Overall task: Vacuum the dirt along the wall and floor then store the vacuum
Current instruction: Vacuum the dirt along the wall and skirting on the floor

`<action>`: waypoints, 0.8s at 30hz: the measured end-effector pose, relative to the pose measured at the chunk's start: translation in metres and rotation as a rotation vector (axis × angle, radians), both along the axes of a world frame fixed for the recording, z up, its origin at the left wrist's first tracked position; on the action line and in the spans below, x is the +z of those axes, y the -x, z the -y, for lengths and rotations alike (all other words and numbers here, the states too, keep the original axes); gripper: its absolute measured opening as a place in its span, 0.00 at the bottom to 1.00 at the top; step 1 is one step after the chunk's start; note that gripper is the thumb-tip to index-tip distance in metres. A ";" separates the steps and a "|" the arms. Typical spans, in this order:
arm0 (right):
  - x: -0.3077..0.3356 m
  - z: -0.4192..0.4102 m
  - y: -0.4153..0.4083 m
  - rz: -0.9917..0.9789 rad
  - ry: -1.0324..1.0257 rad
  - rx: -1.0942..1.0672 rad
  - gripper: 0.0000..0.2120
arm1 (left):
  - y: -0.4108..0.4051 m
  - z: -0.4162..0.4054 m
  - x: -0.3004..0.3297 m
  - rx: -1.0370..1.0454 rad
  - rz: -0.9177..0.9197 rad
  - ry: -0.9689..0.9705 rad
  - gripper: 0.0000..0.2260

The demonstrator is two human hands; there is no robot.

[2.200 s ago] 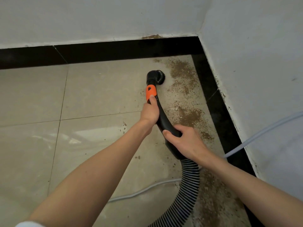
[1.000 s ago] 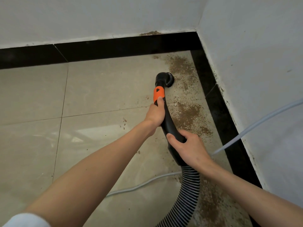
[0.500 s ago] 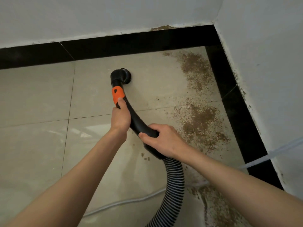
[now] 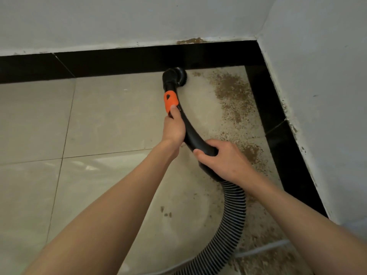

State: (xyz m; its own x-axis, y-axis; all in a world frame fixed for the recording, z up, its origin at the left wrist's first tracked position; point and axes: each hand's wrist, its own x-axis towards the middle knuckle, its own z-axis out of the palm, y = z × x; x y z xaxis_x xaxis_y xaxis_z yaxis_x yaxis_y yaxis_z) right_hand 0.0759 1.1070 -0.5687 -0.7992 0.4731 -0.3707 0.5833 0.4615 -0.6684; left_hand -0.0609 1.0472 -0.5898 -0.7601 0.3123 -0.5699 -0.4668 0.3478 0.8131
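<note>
The vacuum's round black brush nozzle [image 4: 175, 76] sits on the floor against the black skirting of the far wall. My left hand [image 4: 173, 128] grips the curved black tube [image 4: 191, 133] just below its orange collar [image 4: 169, 102]. Lower on the tube, my right hand [image 4: 224, 159] is wrapped round it where the ribbed hose [image 4: 230, 221] begins. Brown dirt [image 4: 231, 92] lies right of the nozzle near the corner, and more dirt [image 4: 255, 155] runs along the right wall.
White walls meet in a corner at the upper right, with black skirting [image 4: 278, 124] along both. A brown stain [image 4: 190, 41] marks the far wall above the skirting. A pale cord [image 4: 264, 249] lies on the beige tiles near the hose.
The nozzle has moved away from me to the far wall's skirting, closer to the corner dirt. Both hands keep their hold on the tube.
</note>
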 end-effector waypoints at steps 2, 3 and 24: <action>0.000 -0.014 0.000 0.015 -0.010 -0.013 0.15 | -0.001 -0.016 0.000 -0.020 0.000 -0.008 0.24; -0.001 -0.020 -0.001 0.017 -0.014 -0.022 0.15 | -0.001 -0.023 0.000 -0.032 -0.001 -0.011 0.25; -0.013 -0.046 -0.031 -0.071 0.056 -0.342 0.13 | -0.021 -0.097 0.000 -0.307 -0.085 0.056 0.26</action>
State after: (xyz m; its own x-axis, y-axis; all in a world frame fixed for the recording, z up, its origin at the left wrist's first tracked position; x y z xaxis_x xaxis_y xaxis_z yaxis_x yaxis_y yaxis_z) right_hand 0.1069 1.1529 -0.5814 -0.6230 0.6982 -0.3527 0.6485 0.2089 -0.7320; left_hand -0.0400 1.1441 -0.5894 -0.6807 0.5046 -0.5310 -0.2643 0.5069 0.8205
